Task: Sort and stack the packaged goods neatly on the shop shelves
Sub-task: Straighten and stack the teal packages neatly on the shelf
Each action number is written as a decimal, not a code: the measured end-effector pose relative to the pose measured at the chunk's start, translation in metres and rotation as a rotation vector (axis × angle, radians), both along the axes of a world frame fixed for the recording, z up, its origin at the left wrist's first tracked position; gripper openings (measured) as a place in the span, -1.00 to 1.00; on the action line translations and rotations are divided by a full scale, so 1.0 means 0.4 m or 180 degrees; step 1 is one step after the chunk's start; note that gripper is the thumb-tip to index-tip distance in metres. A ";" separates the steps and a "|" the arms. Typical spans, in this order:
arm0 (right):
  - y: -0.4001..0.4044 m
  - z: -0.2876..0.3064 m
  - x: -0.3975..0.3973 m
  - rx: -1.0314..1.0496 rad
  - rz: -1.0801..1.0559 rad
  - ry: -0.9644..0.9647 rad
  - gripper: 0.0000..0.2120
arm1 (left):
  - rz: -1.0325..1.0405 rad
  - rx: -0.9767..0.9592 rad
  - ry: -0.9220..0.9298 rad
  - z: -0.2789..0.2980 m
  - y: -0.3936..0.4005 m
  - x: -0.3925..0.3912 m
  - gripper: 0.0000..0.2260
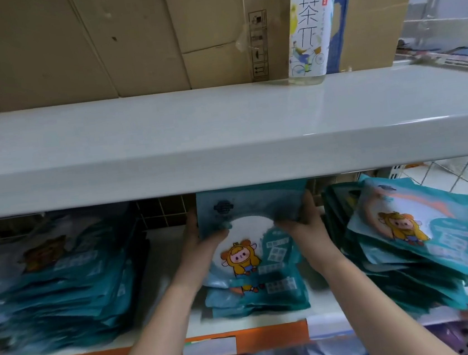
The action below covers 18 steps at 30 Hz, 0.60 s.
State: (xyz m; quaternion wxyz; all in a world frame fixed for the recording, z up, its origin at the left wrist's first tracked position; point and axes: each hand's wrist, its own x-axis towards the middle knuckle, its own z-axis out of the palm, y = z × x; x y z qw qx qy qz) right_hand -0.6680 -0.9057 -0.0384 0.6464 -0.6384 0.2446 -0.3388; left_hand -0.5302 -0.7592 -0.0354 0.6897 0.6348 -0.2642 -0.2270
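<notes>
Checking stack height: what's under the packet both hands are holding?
Under the top packet lie more teal packets, stacked on the lower shelf. Their count is unclear; most are covered.

Both forearms are bare from the frame's lower edge up to the left hand (197, 234) and right hand (305, 221), with no sleeves, rings, watch or gloves.

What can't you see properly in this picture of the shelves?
All in the head view:
- Top of the teal packet both hands hold: hidden behind the upper shelf.
- Left hand and right hand fingertips: hidden behind that packet.
- Left stack of packets: motion-blurred, print unreadable.
- Tea bottle cap: cut off by the top edge.
- Small print on packets: too small.
</notes>
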 end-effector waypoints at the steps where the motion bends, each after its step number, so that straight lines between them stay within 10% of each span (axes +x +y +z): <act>1: 0.004 -0.005 -0.001 -0.0006 -0.0034 0.0026 -0.40 | 0.0016 0.0003 0.0018 -0.005 0.000 -0.002 -0.46; 18: -0.002 -0.060 -0.011 -0.0332 0.0085 0.0905 -0.58 | 0.0255 0.0616 -0.0518 -0.101 -0.066 0.002 -0.45</act>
